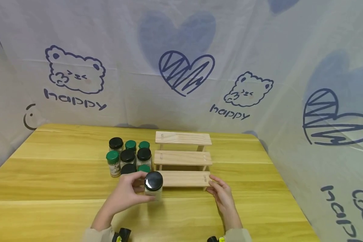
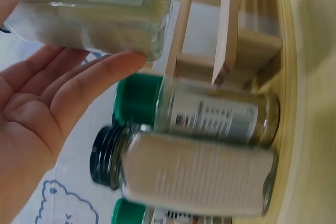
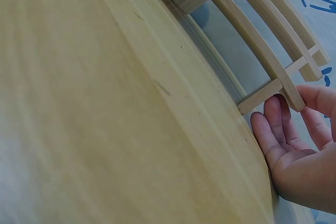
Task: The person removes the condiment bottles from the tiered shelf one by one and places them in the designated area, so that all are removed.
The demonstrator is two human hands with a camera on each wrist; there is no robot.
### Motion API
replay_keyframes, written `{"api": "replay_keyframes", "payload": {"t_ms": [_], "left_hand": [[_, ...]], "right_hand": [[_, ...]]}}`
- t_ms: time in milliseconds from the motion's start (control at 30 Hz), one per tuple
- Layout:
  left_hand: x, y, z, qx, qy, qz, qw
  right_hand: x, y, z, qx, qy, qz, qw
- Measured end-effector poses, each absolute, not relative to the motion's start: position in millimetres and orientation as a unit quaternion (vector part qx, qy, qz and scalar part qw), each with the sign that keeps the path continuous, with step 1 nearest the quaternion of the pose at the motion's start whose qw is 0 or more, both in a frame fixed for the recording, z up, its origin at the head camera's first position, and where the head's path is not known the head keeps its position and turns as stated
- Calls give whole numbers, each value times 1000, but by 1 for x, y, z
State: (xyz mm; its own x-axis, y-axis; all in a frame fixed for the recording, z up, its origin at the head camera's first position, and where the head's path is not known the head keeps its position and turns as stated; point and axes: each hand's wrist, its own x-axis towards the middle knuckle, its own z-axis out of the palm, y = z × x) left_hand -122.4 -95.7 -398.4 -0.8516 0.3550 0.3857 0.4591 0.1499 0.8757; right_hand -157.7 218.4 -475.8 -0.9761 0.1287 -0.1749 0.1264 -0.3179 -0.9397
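My left hand (image 1: 127,192) grips a square glass jar (image 1: 153,192) with a black lid, raised in front of the left end of a three-step wooden rack (image 1: 181,178). In the left wrist view the jar (image 2: 100,22) shows pale contents and a barcode label, with fingers along its side. At the rack's right end, my right hand (image 1: 225,199) holds the lowest step. The right wrist view has its fingers (image 3: 266,135) by the leg under the board (image 3: 257,51), with another finger at the board's end.
Left of the rack stands a cluster of several jars with black lids (image 1: 128,155) and green lids (image 1: 112,156). A green-lidded jar (image 2: 215,111) stands close beside the rack. Behind the wooden table (image 1: 63,181) hangs a printed cloth (image 1: 133,84).
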Motion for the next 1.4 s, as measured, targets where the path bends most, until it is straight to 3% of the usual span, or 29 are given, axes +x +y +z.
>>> {"api": "replay_keyframes", "payload": {"t_ms": [433,1000,1400], "left_hand": [[-114,-136,-402,-236,-752,-615,-4],[-109,-188,-410,-166,-798,-580,-1],[-126,-213,-421,-119,-830,-545,3]], "right_hand": [[-158,218,-476,-128,-586,800,-5],[-157,219,-477,-135,-586,799,-7],[-159,217,-475,-134,-581,803,-6]]}}
